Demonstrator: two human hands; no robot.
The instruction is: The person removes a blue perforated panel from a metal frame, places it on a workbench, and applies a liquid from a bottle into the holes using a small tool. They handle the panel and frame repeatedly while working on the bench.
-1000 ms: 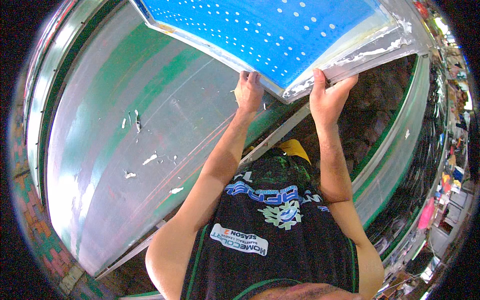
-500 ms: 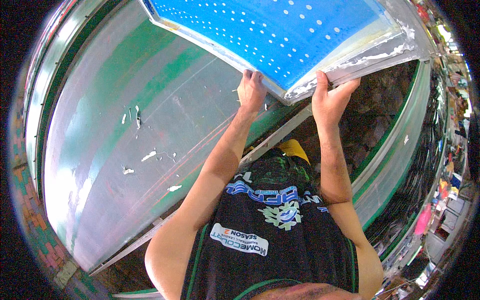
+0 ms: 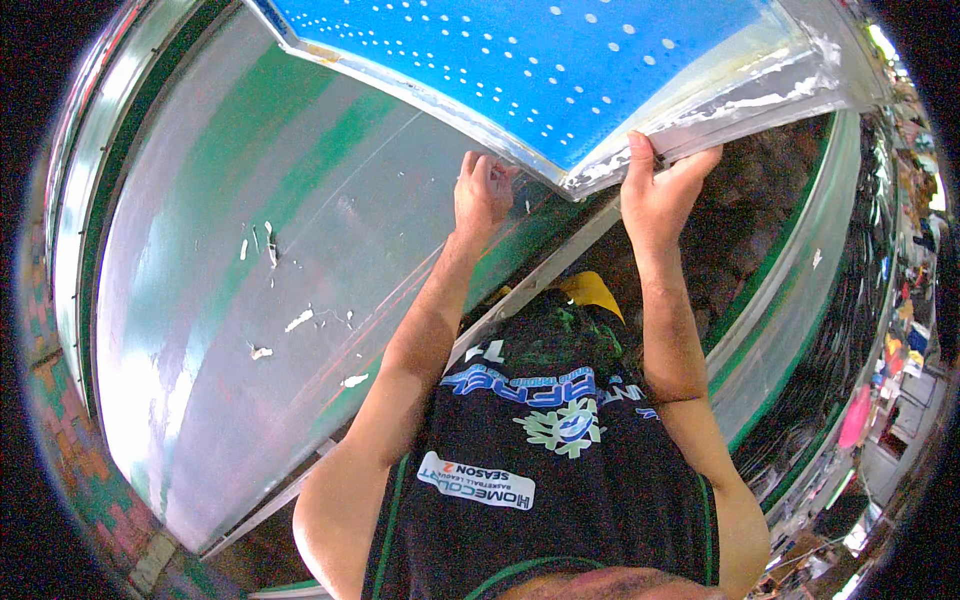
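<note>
A panel (image 3: 480,62) with a blue face and rows of white dots slants across the top of the head view. Pale, flaky white residue runs along its rim, and one corner points toward me. My right hand (image 3: 662,195) grips the rim just right of that corner, thumb on top and fingers beneath. Left of the corner, my left hand (image 3: 484,192) is closed with curled fingers close against the rim. What its fingertips pinch, if anything, is too small to make out. Below the panel lies a large grey surface (image 3: 200,330) with green streaks.
White peeled scraps (image 3: 299,320) lie scattered on the grey surface. A metal edge (image 3: 560,262) runs diagonally in front of my body. Black plastic sheeting (image 3: 850,330) and a green-edged grey strip (image 3: 790,330) lie at right, with mixed clutter (image 3: 905,350) beyond. Brick paving (image 3: 75,450) shows at lower left.
My left hand has come off the panel's top rim and moved slightly left, its fingers now curled beside the edge. My right hand keeps its grip. The panel sits slightly higher in view.
</note>
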